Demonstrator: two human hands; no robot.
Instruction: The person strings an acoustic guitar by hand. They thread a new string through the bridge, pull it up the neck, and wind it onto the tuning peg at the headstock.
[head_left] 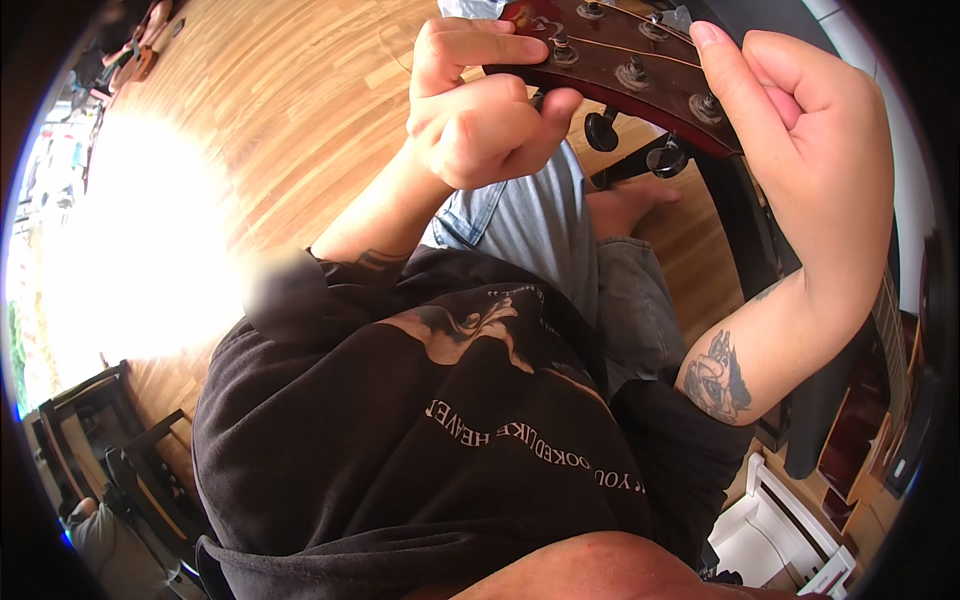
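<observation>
A dark red-brown guitar headstock (600,75) with metal posts and black tuning pegs (665,158) spans the upper right. My left hand (485,110) is at its left end. One finger reaches onto a tuning post (563,50), while the thumb and curled fingers close about a tuning peg mostly hidden by them. Thin copper-coloured guitar strings (640,52) run over the headstock toward my right hand (815,115). That hand is closed, its thumb tip against a string at the headstock's right side; the pinch itself is partly hidden.
Wooden floor (300,90) spreads to the left, under strong window glare. My jeans and a bare foot (630,205) lie below the headstock. Black furniture (120,460) stands lower left, a white stool-like piece (775,530) lower right. Another guitar (870,420) is at the right edge.
</observation>
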